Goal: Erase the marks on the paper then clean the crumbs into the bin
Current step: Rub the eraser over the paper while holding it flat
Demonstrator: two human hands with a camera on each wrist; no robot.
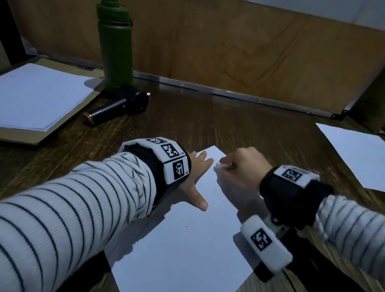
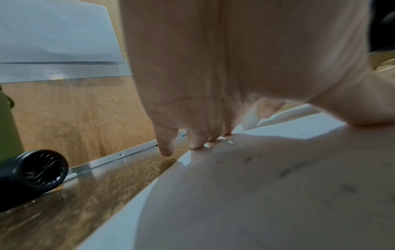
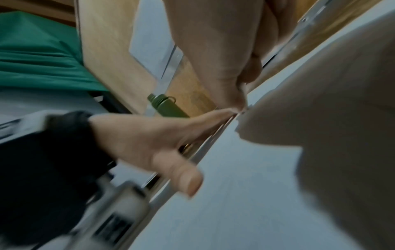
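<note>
A white sheet of paper (image 1: 180, 256) lies on the dark wooden table in front of me. My left hand (image 1: 196, 178) rests flat on its far left part with fingers straight and thumb spread, holding it down; the left wrist view shows the fingertips (image 2: 193, 143) at the paper's edge (image 2: 256, 194). My right hand (image 1: 242, 166) is curled around a small white eraser (image 1: 220, 165) and presses it on the sheet near the far corner, just right of the left fingers. A few dark specks (image 1: 187, 226) lie mid-sheet, and faint grey smudges (image 2: 295, 167) show under the left palm.
A green bottle (image 1: 115, 41) stands at the back, with a small black hand-held blower (image 1: 123, 103) lying in front of it. A paper stack on cardboard (image 1: 23, 96) lies far left, and another loose sheet (image 1: 377, 159) right. A wooden panel closes the back. No bin is in view.
</note>
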